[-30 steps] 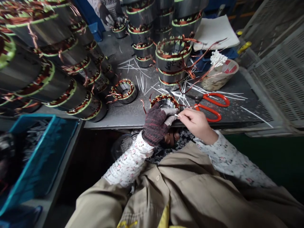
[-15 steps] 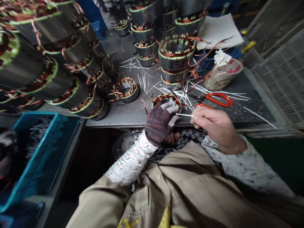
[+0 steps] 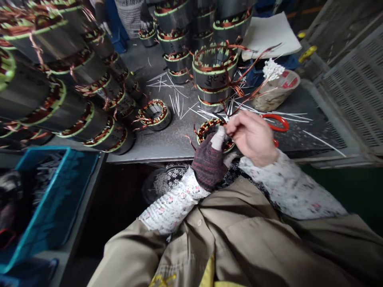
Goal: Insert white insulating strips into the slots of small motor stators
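A small motor stator (image 3: 206, 126), with copper windings and pale green insulation, rests at the bench's front edge. My left hand (image 3: 209, 163), in a dark knitted glove with pale fingertips, is closed on its near side and covers part of it. My bare right hand (image 3: 253, 137) meets the left fingertips at the right rim. Its thumb and fingers are pinched together; what lies between them is hidden. Behind my right hand show the red handles of scissors (image 3: 277, 122), partly covered. White strips (image 3: 287, 114) lie scattered around, and copper leads stick out left of the stator.
Another small stator (image 3: 154, 114) sits to the left. Tall stator stacks (image 3: 215, 75) stand behind and along the left. A tan container (image 3: 277, 93) with white-tipped strips is at right. A blue bin (image 3: 60, 179) is lower left. Another person's gloved hand (image 3: 146, 20) is at the far side.
My right hand has moved left and up to the stator rim; the white strip it was pulling no longer shows. My left fingers have shifted right. A co-worker's hand has appeared at the back.
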